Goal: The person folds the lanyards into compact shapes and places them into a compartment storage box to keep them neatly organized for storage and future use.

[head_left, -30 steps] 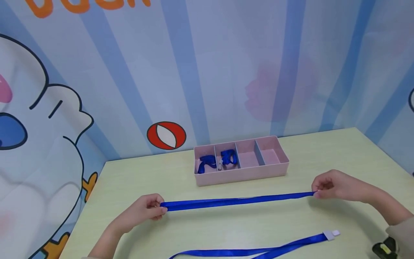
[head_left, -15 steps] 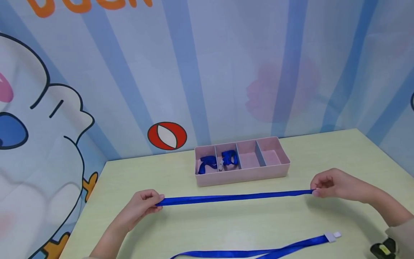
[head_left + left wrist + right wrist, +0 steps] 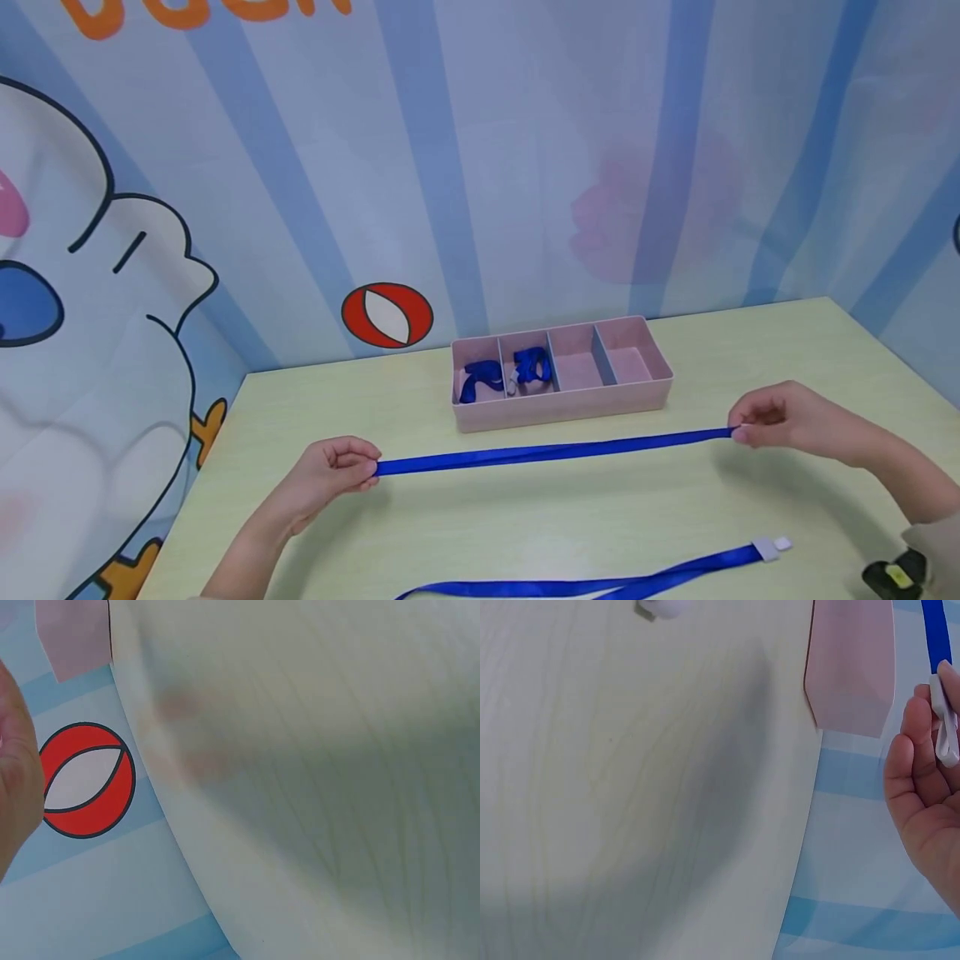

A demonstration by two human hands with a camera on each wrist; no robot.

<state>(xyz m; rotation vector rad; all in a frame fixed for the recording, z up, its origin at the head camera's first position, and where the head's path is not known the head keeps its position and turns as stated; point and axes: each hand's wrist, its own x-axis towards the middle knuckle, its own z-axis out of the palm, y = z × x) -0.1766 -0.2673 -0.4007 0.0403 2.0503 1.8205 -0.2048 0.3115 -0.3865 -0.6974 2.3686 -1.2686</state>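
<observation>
A blue lanyard is stretched nearly straight between both hands, in front of the pink box. My left hand pinches its looped end between thumb and fingers. At the other end, my right hand pinches the lanyard by its white clip, which shows between the fingers in the right wrist view. The left wrist view catches only the edge of the left hand. A second blue lanyard lies on the table nearer the front, its white clip pointing right.
The pink box with grey dividers stands near the back wall. One folded blue lanyard sits in its leftmost compartment, another lanyard in the one beside it. A small black object is by the right sleeve.
The left hand shifted slightly left and up, changing its grip on the lanyard's end. The right hand rose a little, so the lanyard now slants upward to the right.
</observation>
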